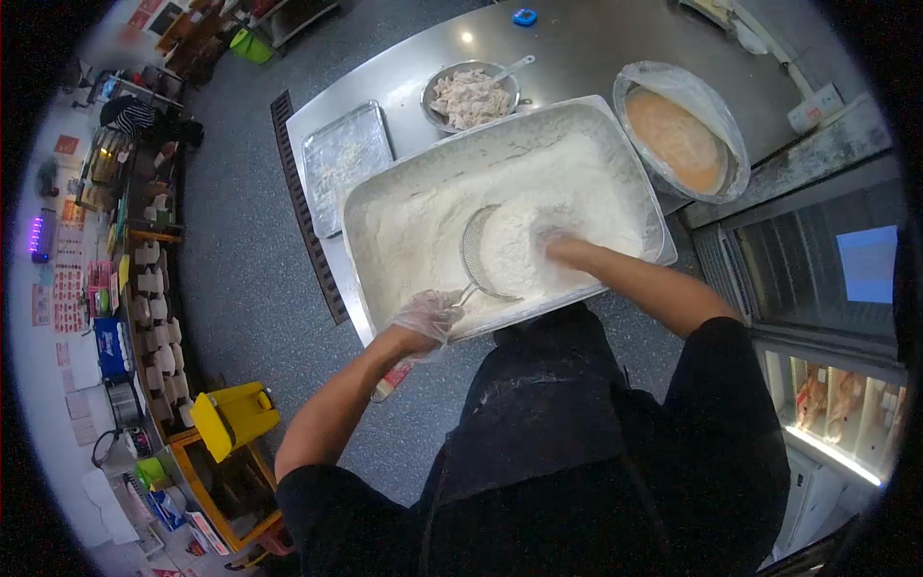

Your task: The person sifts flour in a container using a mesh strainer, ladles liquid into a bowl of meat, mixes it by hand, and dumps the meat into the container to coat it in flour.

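Observation:
A large tub (361, 207) holds white flour (413, 226). In it lies a round wire sieve (475, 252) with flour heaped in and beside it. My left hand (426, 317), in a clear plastic glove, is closed round the sieve's handle at the tub's near edge. My right hand (553, 240), also gloved, is down at the flour on the right side of the sieve; its fingers are blurred and partly hidden. Behind the tub stands a metal bowl (428, 108) of pale, shredded-looking food (471, 96) with a light-handled utensil (514, 67) in it.
On the steel table (404, 62), a metal tray (380, 125) with white crumbs lies left of the tub. At the right stands a plastic-lined container (735, 159) of orange-brown liquid (673, 139). A small blue object (524, 17) sits at the far edge. A yellow bin (231, 418) is at lower left.

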### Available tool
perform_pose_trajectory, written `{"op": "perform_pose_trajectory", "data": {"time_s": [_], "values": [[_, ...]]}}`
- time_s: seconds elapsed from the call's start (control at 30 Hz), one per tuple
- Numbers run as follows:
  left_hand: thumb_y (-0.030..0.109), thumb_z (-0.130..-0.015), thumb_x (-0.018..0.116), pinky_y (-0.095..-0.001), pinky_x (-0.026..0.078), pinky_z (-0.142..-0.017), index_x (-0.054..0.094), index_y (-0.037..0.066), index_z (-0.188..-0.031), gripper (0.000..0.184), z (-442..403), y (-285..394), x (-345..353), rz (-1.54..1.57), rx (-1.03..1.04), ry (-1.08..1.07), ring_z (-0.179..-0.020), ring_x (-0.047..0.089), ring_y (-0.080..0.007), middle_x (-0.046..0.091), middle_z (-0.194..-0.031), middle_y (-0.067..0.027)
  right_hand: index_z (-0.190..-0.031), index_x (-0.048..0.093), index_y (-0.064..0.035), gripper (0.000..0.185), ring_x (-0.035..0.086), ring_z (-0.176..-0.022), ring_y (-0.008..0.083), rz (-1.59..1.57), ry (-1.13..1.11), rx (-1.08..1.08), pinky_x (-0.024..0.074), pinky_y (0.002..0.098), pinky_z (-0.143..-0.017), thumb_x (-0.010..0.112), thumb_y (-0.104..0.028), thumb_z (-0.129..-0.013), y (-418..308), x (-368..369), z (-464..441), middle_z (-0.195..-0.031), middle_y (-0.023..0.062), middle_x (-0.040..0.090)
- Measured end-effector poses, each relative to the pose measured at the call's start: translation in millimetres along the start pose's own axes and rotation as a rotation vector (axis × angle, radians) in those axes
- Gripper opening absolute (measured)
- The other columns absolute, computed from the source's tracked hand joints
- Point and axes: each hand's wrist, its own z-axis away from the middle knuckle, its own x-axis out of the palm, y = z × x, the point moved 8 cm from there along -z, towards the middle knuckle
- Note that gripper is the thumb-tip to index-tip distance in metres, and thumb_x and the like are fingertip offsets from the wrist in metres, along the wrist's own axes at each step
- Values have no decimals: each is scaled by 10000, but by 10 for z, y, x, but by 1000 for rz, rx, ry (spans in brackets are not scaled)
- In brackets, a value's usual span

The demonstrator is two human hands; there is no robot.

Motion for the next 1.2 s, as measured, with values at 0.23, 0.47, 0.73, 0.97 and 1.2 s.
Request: {"op": "perform_pose_trajectory", "data": {"time_s": [0.23,0.47,0.73,0.97,1.2], "values": [[188,-805,455,-367,420,-832,572,61,-992,254,77,215,-115,-160,211,171,-986,515,-330,533,-1086,-185,-908,553,-36,222,537,-815,274,853,282,-567,411,385,-729,388,-171,-847,-262,-705,-173,-864,140,573],[208,-833,413,-378,415,-823,570,77,-992,259,-238,-314,-122,-184,-58,97,-950,538,-314,572,-1002,-183,-1121,496,-42,317,530,-998,291,657,574,-135,381,458,-865,365,-163,-860,-628,-943,-104,-1067,179,551],[217,-839,486,-330,439,-767,587,53,-1001,251,-331,-288,6,-193,81,207,-858,584,-251,610,-963,-149,-1167,467,-46,352,493,-1057,294,1235,491,-700,344,418,-926,370,-152,-845,-977,-78,-32,-1150,190,498],[201,-846,481,-318,421,-828,565,52,-1065,277,-345,-434,18,6,66,205,-933,567,-231,583,-1057,-143,-1119,496,-41,321,564,-917,280,837,569,-972,440,395,-796,345,-186,-875,-1277,-94,442,-1016,163,569],[178,-881,425,-299,405,-852,538,36,-1118,299,-121,-13,-411,57,198,506,-973,552,-238,574,-1086,-148,-1176,483,-33,344,517,-987,199,-178,596,-526,386,298,-889,381,-223,-908,-1080,-1298,712,-1115,94,548]]}}
